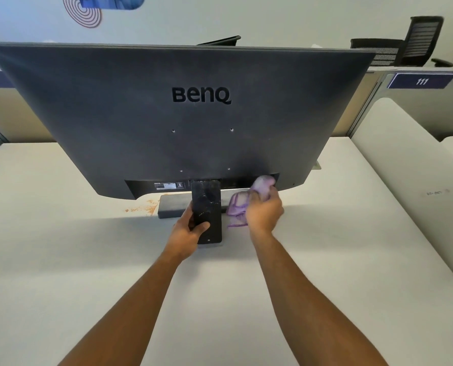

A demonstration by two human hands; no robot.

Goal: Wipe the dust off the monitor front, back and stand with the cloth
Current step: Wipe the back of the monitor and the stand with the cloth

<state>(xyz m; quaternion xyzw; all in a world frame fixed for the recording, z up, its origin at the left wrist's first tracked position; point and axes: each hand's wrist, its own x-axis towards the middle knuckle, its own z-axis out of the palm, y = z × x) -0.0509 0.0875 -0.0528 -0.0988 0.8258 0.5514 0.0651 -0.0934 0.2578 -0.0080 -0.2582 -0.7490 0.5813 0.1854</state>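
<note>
Purple cloth (239, 204), bunched in the right hand (265, 211), presses the monitor's (167, 114) lower back. The left hand (189, 228) curls around the stand neck (206, 210), mid-bench (88, 260).

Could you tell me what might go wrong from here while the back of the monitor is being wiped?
1. The right hand pushes the purple cloth into the recessed strip at the monitor back's lower edge; loose folds could snag there.
2. Only the left hand steadies the stand neck; a harder push might tip or slide the screen.
3. A loose cloth corner hangs near the stand base and could drag dust onto the desk.
</note>
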